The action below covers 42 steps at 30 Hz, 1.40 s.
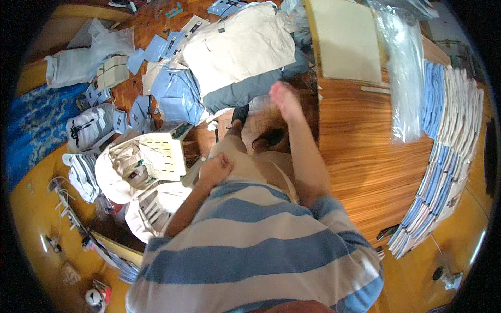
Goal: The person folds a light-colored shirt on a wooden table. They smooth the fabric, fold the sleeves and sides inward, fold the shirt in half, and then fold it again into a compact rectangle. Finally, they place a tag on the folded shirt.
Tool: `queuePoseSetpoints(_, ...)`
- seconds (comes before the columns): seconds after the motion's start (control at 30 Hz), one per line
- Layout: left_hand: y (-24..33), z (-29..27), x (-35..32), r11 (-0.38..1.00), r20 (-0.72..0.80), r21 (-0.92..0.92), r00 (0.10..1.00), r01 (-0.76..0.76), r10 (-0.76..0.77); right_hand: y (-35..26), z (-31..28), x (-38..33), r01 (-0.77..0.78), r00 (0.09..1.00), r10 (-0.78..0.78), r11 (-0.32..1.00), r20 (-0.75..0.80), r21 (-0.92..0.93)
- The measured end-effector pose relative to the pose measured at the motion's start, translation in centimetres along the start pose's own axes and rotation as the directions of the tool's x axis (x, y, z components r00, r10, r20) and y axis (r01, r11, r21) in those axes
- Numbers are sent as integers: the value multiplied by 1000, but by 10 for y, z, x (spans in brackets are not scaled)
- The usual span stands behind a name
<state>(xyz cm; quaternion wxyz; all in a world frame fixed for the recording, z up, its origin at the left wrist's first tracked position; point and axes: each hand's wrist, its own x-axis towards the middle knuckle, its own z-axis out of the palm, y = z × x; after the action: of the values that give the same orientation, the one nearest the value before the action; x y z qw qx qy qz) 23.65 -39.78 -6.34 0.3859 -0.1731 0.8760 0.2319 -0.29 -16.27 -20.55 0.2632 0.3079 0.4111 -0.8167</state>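
Note:
My left hand (216, 168) is at my lap, its fingers curled in with nothing showing in them. Raised ahead of me, my right hand (284, 99) is blurred at the edges; its fingers look stretched out and I see nothing in it. That hand is nearest to a dark grey-blue folded cloth (237, 96), without touching it as far as I can see. Above this cloth lies a large off-white fabric piece (237, 49). Left of them is a blue garment in shiny plastic (177, 96).
To my right stands a wooden table (360, 156) bearing a beige board (347, 41), clear plastic bags (402, 83) and a long row of folded garments (443, 151). On my left are an open cream bag (141, 164), packed blue shirts and a blue patterned cloth (44, 120).

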Motion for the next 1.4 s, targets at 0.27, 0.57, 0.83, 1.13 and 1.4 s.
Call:
queuePoseSetpoints(0.27, -96, -12, -19, 926, 34, -247, 958, 285, -286, -64, -12, 214, -56, 775, -555, 413, -301, -909)
queuePoseSetpoints(0.57, -84, -111, 21, 835, -489, -424, 865, -352, 116, -56, 190, 53, 672, 725, -451, 299, 521, -677)
queuePoseSetpoints(0.83, -24, -344, -59, 726, -155, 365, 730, -583, 665, -74, 304, -195, 935, 354, 167, -95, 920, -342)
queuePoseSetpoints(1.13, -211, -468, -111, 977, 427, -195, 890, -81, 159, -108, 236, -153, 941, 197, 469, -337, 861, -32)
queuePoseSetpoints(1.4, -190, -517, -176, 874, -773, 459, -556, -157, 306, -235, 410, -222, 142, -268, -484, -875, 833, -463)
